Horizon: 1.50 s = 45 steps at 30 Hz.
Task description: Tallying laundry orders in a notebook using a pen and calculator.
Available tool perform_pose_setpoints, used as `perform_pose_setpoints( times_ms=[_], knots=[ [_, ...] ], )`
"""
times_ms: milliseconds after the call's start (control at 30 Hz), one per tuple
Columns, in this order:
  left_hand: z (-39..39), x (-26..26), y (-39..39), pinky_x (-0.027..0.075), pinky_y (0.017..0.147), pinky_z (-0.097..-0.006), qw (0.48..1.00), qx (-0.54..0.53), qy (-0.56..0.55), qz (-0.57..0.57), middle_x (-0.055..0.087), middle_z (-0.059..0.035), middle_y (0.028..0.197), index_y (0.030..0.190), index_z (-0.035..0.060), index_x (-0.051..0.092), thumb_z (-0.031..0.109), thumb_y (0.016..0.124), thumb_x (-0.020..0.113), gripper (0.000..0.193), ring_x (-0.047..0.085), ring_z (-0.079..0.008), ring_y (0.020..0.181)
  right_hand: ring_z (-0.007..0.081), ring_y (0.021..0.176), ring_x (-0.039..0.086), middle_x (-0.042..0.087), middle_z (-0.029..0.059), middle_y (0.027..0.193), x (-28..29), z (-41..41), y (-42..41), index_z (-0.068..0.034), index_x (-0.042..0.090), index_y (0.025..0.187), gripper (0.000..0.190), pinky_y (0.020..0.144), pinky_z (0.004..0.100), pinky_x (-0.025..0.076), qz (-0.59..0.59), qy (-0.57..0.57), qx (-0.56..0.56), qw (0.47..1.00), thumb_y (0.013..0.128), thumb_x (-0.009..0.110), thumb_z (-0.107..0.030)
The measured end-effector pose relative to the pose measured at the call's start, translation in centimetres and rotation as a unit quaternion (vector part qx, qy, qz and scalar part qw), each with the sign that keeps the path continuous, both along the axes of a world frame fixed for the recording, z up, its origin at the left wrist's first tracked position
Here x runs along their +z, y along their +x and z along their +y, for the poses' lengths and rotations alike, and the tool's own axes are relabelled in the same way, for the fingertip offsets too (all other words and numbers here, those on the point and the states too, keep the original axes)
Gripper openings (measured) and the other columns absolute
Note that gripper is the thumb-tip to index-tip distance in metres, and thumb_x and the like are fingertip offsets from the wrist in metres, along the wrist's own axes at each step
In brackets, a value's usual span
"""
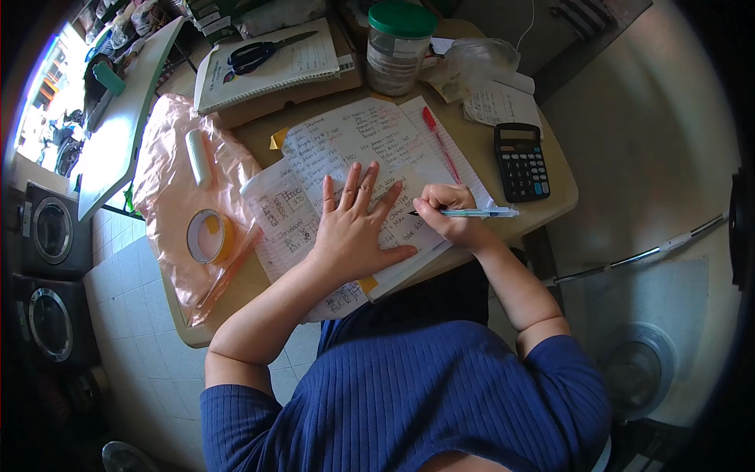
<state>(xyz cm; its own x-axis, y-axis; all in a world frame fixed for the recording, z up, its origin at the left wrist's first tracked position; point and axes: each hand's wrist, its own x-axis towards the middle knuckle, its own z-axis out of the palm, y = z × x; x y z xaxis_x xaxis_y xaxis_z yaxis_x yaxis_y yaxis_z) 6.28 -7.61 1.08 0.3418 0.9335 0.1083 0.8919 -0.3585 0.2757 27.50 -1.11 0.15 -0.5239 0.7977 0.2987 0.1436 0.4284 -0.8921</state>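
My left hand (360,230) lies flat, fingers spread, on handwritten sheets of paper (330,141) and hides part of the writing. In my right hand (451,218) is a slim pen (486,212) with a clear barrel, its dark tip at the paper just right of my left fingers. A red pen (439,141) rests across lined pages (463,159) beyond my right hand. To the right of these pages sits a black calculator (521,160).
Pink plastic (171,153) covers the table's left side, bearing a tape roll (210,236) and a white cylinder (198,158). Scissors (265,53) lie on a spiral notebook (318,59) atop a box. Behind stands a green-lidded jar (398,53). Front-loading machines (52,230) stand at left.
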Motion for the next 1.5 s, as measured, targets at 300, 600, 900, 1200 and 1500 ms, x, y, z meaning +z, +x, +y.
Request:
perform_pose_setpoints(
  times_ms=[300,600,900,1200,1500],
  knots=[
    [0.1,0.2,0.0,0.002,0.117,-0.0645,1.000,-0.002,-0.009,0.004,0.016,-0.0226,0.162,0.154,0.0204,0.037,0.076,0.078,0.061,0.097,0.006,-0.0417,0.152,0.0068,0.061,0.049,0.054,-0.0001,0.067,-0.4,0.1,-0.1,-0.007,0.050,0.077,0.026,0.056,0.0248,0.041,0.135,-0.096,-0.015,0.986,0.094,0.067,-0.015],
    [0.2,0.2,0.0,0.001,0.117,-0.0649,1.000,-0.003,-0.009,0.009,0.016,-0.0226,0.162,0.153,0.0207,0.037,0.077,0.077,0.061,0.098,0.005,-0.0422,0.151,0.0037,0.061,0.045,0.053,-0.0017,0.067,-0.4,0.5,0.3,-0.007,0.048,0.074,0.027,0.056,0.0228,0.037,0.031,-0.064,-0.006,0.997,0.090,0.070,-0.007],
    [0.2,0.1,0.0,0.000,0.117,-0.0648,1.000,0.001,-0.012,0.017,0.015,-0.0223,0.162,0.153,0.0208,0.037,0.078,0.076,0.061,0.098,0.003,-0.0409,0.152,0.0087,0.056,0.034,0.040,0.0028,0.059,0.6,-0.1,-0.5,-0.003,0.041,0.065,0.035,0.052,0.0301,0.032,-0.047,0.010,-0.013,0.999,0.089,0.065,-0.006],
    [0.2,0.0,0.0,0.000,0.117,-0.0650,1.000,-0.001,-0.008,0.014,0.015,-0.0216,0.163,0.153,0.0202,0.037,0.078,0.076,0.060,0.099,0.003,-0.0408,0.152,0.0093,0.056,0.033,0.040,0.0028,0.059,0.6,0.0,-0.3,-0.002,0.040,0.065,0.033,0.052,0.0308,0.031,-0.038,-0.004,-0.011,0.999,0.089,0.063,-0.004],
    [0.2,0.2,0.0,-0.001,0.118,-0.0639,1.000,0.002,-0.015,0.017,0.015,-0.0213,0.163,0.153,0.0204,0.037,0.077,0.077,0.060,0.098,0.003,-0.0406,0.152,0.0116,0.057,0.036,0.039,0.0055,0.059,0.8,0.0,-0.4,-0.002,0.040,0.067,0.031,0.052,0.0319,0.032,-0.047,0.015,-0.007,0.999,0.088,0.062,-0.004]
  ],
)
